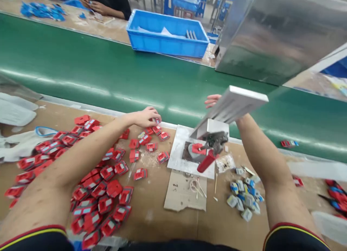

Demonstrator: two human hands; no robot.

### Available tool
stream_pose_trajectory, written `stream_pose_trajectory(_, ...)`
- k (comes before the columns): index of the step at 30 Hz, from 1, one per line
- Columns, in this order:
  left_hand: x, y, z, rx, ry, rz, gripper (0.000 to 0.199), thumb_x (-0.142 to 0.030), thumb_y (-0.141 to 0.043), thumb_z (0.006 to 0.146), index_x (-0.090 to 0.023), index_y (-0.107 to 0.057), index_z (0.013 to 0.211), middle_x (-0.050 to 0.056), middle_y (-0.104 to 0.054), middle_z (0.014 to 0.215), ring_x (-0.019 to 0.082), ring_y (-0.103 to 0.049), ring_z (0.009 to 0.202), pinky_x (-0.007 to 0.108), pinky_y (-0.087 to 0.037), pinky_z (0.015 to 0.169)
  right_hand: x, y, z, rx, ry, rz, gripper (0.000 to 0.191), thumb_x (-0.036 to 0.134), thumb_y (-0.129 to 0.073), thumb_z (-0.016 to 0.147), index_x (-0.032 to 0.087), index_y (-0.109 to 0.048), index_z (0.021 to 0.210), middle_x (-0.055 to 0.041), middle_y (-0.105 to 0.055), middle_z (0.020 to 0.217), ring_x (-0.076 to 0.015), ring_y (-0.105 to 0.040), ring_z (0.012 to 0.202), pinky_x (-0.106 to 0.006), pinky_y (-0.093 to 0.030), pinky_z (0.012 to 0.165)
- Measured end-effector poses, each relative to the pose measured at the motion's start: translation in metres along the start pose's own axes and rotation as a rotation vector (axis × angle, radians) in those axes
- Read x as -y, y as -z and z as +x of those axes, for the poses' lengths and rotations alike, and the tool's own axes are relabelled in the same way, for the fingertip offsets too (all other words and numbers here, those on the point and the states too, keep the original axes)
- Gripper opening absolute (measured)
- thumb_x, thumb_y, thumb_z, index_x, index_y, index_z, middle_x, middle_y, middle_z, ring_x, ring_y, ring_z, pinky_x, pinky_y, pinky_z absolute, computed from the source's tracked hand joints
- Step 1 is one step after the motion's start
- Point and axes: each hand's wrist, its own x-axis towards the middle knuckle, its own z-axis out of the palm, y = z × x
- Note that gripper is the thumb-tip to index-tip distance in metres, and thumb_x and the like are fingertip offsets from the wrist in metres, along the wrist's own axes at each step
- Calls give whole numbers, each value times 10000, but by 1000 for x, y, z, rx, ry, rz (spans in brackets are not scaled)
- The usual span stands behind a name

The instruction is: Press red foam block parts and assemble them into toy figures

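Observation:
My left hand (148, 117) is at the belt-side edge of the bench, its fingers curled down over a small red plastic part, mostly hidden under them. Several more red plastic parts (151, 147) with grey trim lie just below it. My right hand (213, 100) reaches behind a slanted metal plate (233, 104); the fingertips that show are stretched out, and the plate covers the rest. Under that plate stands a toggle clamp with a red handle (207, 161). Another red part (197, 148) sits in the fixture beneath the clamp.
A large pile of red parts (99, 189) spreads under my left forearm. Small grey and blue pieces (246, 196) lie at the right, near cotton swabs (216, 183). Beyond runs a green conveyor belt (108, 70), with a blue crate (168, 45) and a co-worker's hands (97, 7) across it.

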Motion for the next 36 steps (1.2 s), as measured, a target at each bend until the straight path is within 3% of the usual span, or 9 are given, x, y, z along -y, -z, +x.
stream_pose_trajectory(2,1,3,-9,43,-49,-25,280,-403,-563,902,-243,-773,995,54,-788,1072,269,-610,1243,422,-345,1233,12,20,-23,-16,12,61,354,466,-836,828,197,-796,1054,-93,-845,1081,-238,-798,985,-443,-624,893)
stream_pose_trajectory(5,-8,5,-21,163,-26,-86,319,-462,-555,883,-211,-743,937,56,-786,968,248,-671,1005,333,-502,952,31,41,-58,-34,73,122,380,409,-926,725,226,-785,1026,-27,-835,1028,-182,-785,920,-348,-610,824)
stream_pose_trajectory(7,-18,2,-28,213,4,-95,319,-457,-557,870,-190,-725,919,59,-774,918,218,-666,853,286,-496,783,45,49,-86,-42,109,115,415,382,-952,696,246,-786,1052,-17,-833,1033,-172,-779,885,-319,-604,762)
stream_pose_trajectory(9,-29,-2,-37,200,30,-72,313,-446,-568,861,-177,-712,932,66,-769,921,208,-658,824,272,-481,747,61,53,-119,-66,131,60,385,355,-946,719,258,-799,1060,-26,-839,1034,-159,-775,867,-305,-597,736)
stream_pose_trajectory(17,-76,-19,-68,174,118,3,545,-529,-600,884,-170,-669,1289,140,-748,1226,295,-695,1079,359,-524,927,94,44,-275,-266,355,-154,369,476,-932,796,273,-842,1091,-78,-847,1000,-177,-799,873,-371,-647,799)
stream_pose_trajectory(21,-109,-45,-60,-50,93,32,890,-634,-563,911,-128,-401,1624,237,-475,1640,386,-523,1464,470,-426,1198,73,14,-329,-337,374,-154,344,537,-885,843,298,-835,1085,-71,-848,961,-183,-801,855,-358,-664,773)
stream_pose_trajectory(23,-122,-59,-56,-115,43,52,898,-647,-566,916,-152,-389,1645,219,-420,1690,384,-469,1520,477,-388,1244,55,-6,-347,-369,384,-120,322,537,-852,878,289,-830,1082,-76,-850,952,-189,-806,861,-337,-665,751)
stream_pose_trajectory(28,-132,-76,-64,-101,56,99,672,-572,-566,949,-166,-605,1483,190,-544,1599,373,-571,1419,491,-420,1206,10,-47,-372,-314,342,-102,215,436,-772,965,272,-818,1097,-80,-858,976,-213,-823,881,-331,-676,748)
stream_pose_trajectory(36,-136,-83,-118,-60,49,95,504,-620,-551,965,-191,-744,1148,123,-727,1337,302,-685,1234,518,-300,1277,-19,-51,-362,-235,343,0,161,292,-724,997,323,-802,1134,-34,-856,1005,-195,-821,921,-307,-665,787)
